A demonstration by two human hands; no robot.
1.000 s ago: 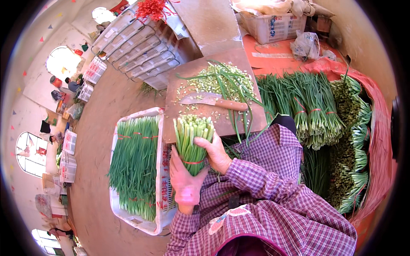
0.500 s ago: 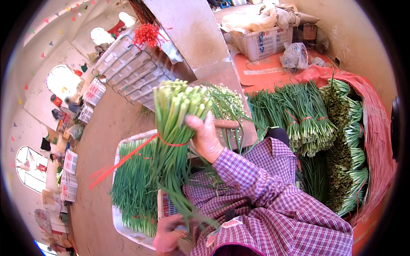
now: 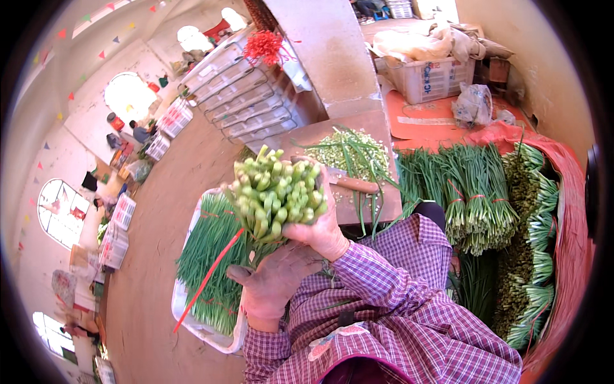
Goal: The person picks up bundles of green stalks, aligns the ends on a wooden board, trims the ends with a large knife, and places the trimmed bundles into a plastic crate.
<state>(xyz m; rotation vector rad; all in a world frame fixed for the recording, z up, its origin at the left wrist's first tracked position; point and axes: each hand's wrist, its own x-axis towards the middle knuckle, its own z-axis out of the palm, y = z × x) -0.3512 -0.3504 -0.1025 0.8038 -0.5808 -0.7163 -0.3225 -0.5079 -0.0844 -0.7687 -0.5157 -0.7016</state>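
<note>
My right hand [image 3: 321,232] is closed round the side of a thick bunch of chives [image 3: 275,192], whose pale green cut ends point up toward me. The leaves are mostly hidden beneath. Against the lower side of the bunch is my left hand [image 3: 278,278], thumb apart and fingers stretched toward my right wrist. A red tie [image 3: 208,281] trails from the bunch to the lower left. Just beyond my right hand, a wooden-handled knife [image 3: 358,185] lies on a board [image 3: 358,214] with chopped stem bits [image 3: 342,153] and loose green leaves.
A white crate [image 3: 238,333] of chives stands at my left. Tied bunches [image 3: 476,211] are stacked at right, beside a red cloth [image 3: 569,256]. Behind are a pillar [image 3: 339,57], stacked crates [image 3: 246,102] and a plastic bag [image 3: 473,105]. Farther left, a person [image 3: 142,132] sits by crates.
The bunch has tipped so its cut ends face me. My left hand has risen from below to the bunch. The view has shifted, moving the surroundings rightward.
</note>
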